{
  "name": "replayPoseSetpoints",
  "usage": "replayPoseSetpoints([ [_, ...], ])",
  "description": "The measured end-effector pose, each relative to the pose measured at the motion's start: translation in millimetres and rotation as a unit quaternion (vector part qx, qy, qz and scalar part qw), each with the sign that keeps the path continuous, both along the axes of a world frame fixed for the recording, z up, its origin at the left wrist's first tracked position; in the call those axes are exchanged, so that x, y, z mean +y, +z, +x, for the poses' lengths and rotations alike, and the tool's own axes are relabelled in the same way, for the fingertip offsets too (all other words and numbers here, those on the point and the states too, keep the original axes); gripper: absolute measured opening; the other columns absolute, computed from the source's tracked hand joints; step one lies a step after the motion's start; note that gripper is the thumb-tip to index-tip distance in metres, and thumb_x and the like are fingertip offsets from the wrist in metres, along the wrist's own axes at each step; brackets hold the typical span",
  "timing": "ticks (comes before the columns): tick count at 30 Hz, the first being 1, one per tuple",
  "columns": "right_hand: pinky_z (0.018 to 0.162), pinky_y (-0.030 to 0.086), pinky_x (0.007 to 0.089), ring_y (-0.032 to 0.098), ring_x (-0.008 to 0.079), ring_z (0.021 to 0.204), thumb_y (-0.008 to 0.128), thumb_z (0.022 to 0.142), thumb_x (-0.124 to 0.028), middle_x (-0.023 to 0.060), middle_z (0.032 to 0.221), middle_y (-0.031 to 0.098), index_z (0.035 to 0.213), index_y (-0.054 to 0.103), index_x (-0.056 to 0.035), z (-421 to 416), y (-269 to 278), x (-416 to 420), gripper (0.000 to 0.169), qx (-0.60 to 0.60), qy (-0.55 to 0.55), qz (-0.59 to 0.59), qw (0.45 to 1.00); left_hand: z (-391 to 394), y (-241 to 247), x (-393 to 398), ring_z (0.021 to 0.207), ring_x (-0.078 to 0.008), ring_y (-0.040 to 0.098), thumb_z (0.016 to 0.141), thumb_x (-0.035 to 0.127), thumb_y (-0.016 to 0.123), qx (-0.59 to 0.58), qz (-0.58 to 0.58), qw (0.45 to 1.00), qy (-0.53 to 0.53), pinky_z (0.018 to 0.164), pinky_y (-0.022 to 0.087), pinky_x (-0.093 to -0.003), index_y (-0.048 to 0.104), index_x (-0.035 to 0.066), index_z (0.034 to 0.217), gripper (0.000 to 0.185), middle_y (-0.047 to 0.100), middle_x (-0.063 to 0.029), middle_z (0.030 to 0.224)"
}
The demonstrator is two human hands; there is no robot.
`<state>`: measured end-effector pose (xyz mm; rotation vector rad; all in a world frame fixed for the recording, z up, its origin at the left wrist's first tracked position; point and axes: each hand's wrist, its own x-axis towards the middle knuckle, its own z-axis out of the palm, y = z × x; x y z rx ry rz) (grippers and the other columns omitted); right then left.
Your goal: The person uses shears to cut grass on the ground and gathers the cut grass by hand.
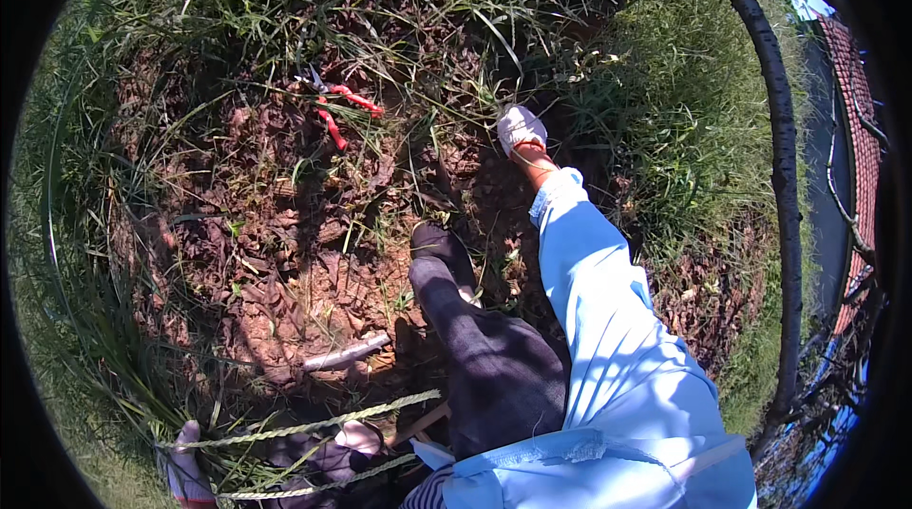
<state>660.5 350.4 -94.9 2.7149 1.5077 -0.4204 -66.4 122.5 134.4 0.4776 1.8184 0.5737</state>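
My right hand [522,130], in a white work glove, reaches down to grass stems at the upper middle. Its fingers are turned away, so any grip is hidden. At the lower left is my left hand [187,468], also gloved, beside long green grass. A pale braided rope [306,426] runs across this glove near the thumb, and a second braided length [320,487] runs by its cuff. Whether the fingers close on rope or grass is unclear. Pruning shears with red handles [335,110] lie on the leaf litter, left of my right hand, blades apart.
A dark shoe [445,252] stands on reddish soil below my right hand. Near it lies a cut stick [347,354]. Tall grass [677,82] grows at the upper right. A tree limb [784,174] curves down the right side, before a wall and tiled roof [858,131].
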Motion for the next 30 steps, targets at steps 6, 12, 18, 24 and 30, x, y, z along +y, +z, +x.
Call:
replayPoseSetpoints([
  [6, 0.079, 0.052, 0.0438, 0.064, 0.0356, 0.092, 0.048, 0.086, -0.026, 0.0166, 0.099, 0.067, 0.098, 0.067, -0.0097, -78.1, 24.5, -15.9, 0.028, 0.061, 0.026, -0.019, 0.998, -21.0, 14.9, 8.2, 0.071, -0.0068, 0.049, 0.093, 0.031, 0.058, 0.148, 0.020, 0.979, -0.139, 0.064, 0.041, -0.0246, 0.065, 0.007, 0.089, 0.025, 0.058, 0.0046, 0.080],
  [12, 0.076, 0.049, 0.0459, 0.062, 0.0379, 0.087, 0.048, 0.090, -0.039, 0.0197, 0.089, 0.066, 0.090, 0.065, -0.0048, -71.3, 24.5, -19.4, 0.039, 0.099, 0.115, 0.017, 0.988, 80.5, 36.8, 45.8, 0.066, -0.0082, 0.046, 0.088, 0.033, 0.062, 0.166, 0.046, 0.979, -0.109, 0.062, 0.040, -0.0264, 0.061, 0.011, 0.077, 0.025, 0.053, 0.0064, 0.073],
  [18, 0.075, 0.050, 0.0432, 0.063, 0.0397, 0.086, 0.047, 0.089, -0.035, 0.0199, 0.089, 0.066, 0.091, 0.066, -0.0020, -100.4, 70.6, 38.6, 0.038, 0.110, 0.097, 0.020, 0.989, 22.1, 9.0, 35.1, 0.066, -0.0103, 0.049, 0.087, 0.033, 0.063, 0.019, 0.030, 0.999, -0.020, 0.062, 0.042, -0.0272, 0.062, 0.010, 0.083, 0.024, 0.055, 0.0045, 0.073],
  [24, 0.080, 0.053, 0.0418, 0.065, 0.0347, 0.097, 0.046, 0.088, -0.026, 0.0162, 0.100, 0.067, 0.095, 0.066, -0.0093, -14.1, 56.3, 87.9, 0.027, 0.007, -0.117, 0.042, 0.992, 61.5, 23.1, 45.1, 0.065, -0.0147, 0.058, 0.084, 0.036, 0.065, -0.008, 0.011, 0.999, 0.037, 0.061, 0.047, -0.0294, 0.063, 0.006, 0.091, 0.031, 0.061, -0.0004, 0.075],
  [30, 0.093, 0.047, 0.0442, 0.057, 0.0337, 0.114, 0.035, 0.094, -0.032, 0.0117, 0.126, 0.058, 0.115, 0.061, -0.0134, 84.8, 16.6, 98.3, 0.038, -0.034, -0.102, 0.075, 0.991, 45.7, 15.4, 53.5, 0.061, -0.0142, 0.056, 0.084, 0.036, 0.065, 0.058, 0.041, 0.997, -0.014, 0.059, 0.047, -0.0293, 0.063, 0.006, 0.090, 0.031, 0.061, 0.0011, 0.073],
])
